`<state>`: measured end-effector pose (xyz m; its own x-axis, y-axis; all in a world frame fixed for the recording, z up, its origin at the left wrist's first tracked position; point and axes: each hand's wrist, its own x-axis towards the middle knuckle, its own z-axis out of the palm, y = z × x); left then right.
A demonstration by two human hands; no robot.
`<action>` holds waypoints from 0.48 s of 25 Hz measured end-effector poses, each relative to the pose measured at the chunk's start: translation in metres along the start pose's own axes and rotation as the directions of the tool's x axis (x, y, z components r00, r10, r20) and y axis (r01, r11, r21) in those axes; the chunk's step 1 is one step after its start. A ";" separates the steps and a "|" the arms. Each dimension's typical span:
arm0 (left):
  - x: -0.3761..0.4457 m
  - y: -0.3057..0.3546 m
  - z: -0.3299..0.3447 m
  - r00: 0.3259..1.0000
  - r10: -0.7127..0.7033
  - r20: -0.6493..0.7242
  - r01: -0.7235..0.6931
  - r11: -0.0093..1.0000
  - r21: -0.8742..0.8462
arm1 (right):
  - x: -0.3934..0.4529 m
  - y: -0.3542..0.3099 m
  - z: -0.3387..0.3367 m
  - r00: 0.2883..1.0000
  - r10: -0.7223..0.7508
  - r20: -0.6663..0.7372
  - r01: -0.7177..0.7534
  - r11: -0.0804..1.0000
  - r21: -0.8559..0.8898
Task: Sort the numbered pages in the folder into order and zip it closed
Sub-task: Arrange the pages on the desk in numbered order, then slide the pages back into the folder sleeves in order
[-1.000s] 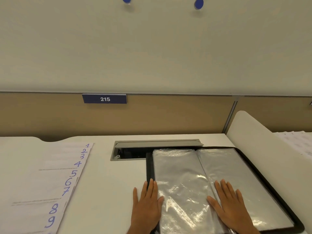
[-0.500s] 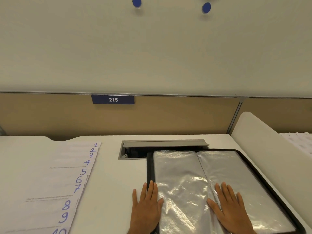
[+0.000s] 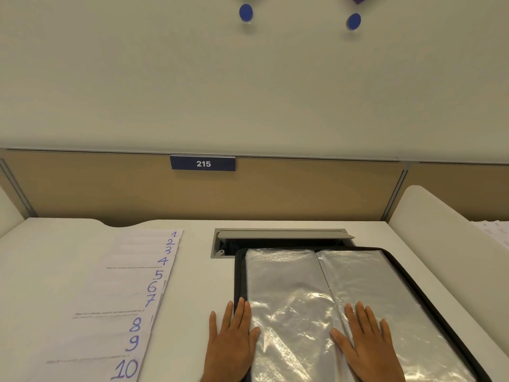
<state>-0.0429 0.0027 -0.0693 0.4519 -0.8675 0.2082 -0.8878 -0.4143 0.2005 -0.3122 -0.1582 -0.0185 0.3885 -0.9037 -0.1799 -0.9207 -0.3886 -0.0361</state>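
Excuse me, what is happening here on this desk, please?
A person is working at a white desk with an open black zip folder of clear plastic sleeves. Both hands lie flat with straight fingers: the left hand rests across the folder's left edge, and the right hand rests on the sleeves near the middle fold. To the left, the numbered pages lie fanned out on the desk, in order from 1 to 10. The folder is not yet zipped, and its visible sleeves look empty.

Ten numbered pages [image 3: 132, 293] — one open folder [image 3: 429, 293], two hands, two blue magnets [image 3: 245, 12], one 215 sign [image 3: 203, 163]
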 end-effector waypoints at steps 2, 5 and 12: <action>-0.003 -0.009 -0.001 1.000 0.004 -0.012 -0.004 1.000 0.003 | -0.003 -0.007 0.003 1.000 -0.001 -0.007 0.001 1.000 0.012; -0.008 -0.018 -0.005 1.000 0.011 0.027 -0.010 1.000 -0.011 | -0.009 -0.016 0.007 1.000 -0.003 -0.011 0.003 1.000 0.018; -0.019 -0.043 -0.013 1.000 0.013 0.022 -0.013 1.000 0.019 | -0.021 -0.042 0.011 1.000 -0.005 -0.027 0.006 1.000 0.021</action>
<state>-0.0119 0.0407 -0.0695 0.4384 -0.8786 0.1893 -0.8951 -0.4079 0.1799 -0.2819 -0.1211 -0.0237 0.3939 -0.9063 -0.1529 -0.9191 -0.3898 -0.0576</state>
